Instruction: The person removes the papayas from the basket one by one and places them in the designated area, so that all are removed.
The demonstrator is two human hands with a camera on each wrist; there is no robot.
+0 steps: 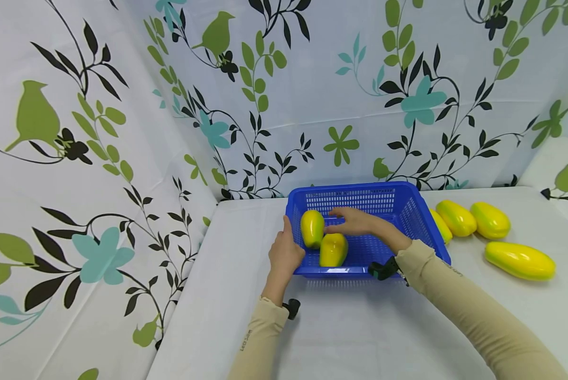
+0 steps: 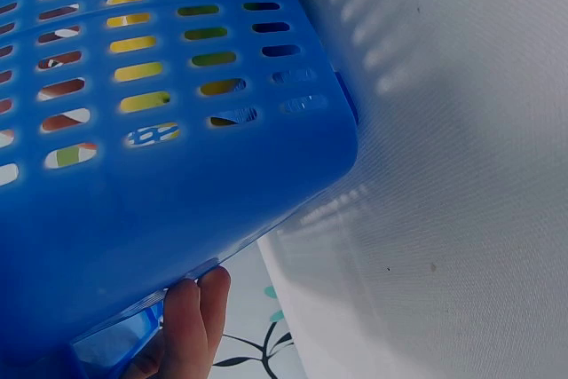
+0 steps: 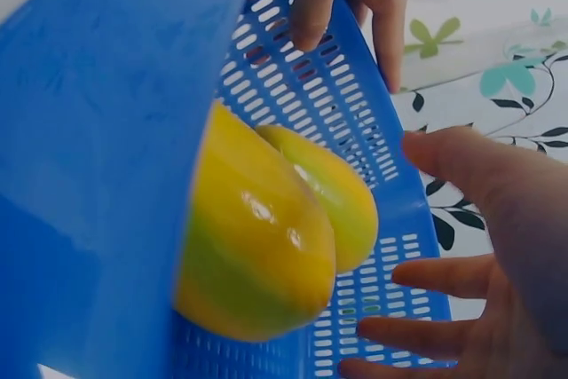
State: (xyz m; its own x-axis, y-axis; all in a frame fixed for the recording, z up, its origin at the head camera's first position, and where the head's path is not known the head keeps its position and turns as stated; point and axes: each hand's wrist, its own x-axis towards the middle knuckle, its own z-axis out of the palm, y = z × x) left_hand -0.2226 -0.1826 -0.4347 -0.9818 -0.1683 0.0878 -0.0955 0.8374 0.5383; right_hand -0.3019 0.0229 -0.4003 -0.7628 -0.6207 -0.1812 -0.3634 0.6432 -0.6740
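A blue plastic basket (image 1: 350, 272) with slotted walls sits on the white table. My left hand (image 1: 286, 252) grips its left rim, thumb and fingers on either side of the wall; the left wrist view shows the fingertips (image 2: 191, 317) at the rim. Inside, at the left end, lie two glossy yellow-green fruits, shaped like mangoes or papayas: one (image 1: 312, 229) against the left wall, the other (image 1: 333, 250) nearer the front. Over the basket, my right hand (image 3: 497, 281) has its fingers spread and holds nothing. Its fingertips are close beside the fruits.
To the right of the basket several more such fruits lie on the table, among them one at the back (image 1: 456, 218), one beside it (image 1: 490, 220) and a long one in front (image 1: 520, 260). A leaf-and-bird patterned cloth (image 1: 284, 126) hangs behind and at the left.
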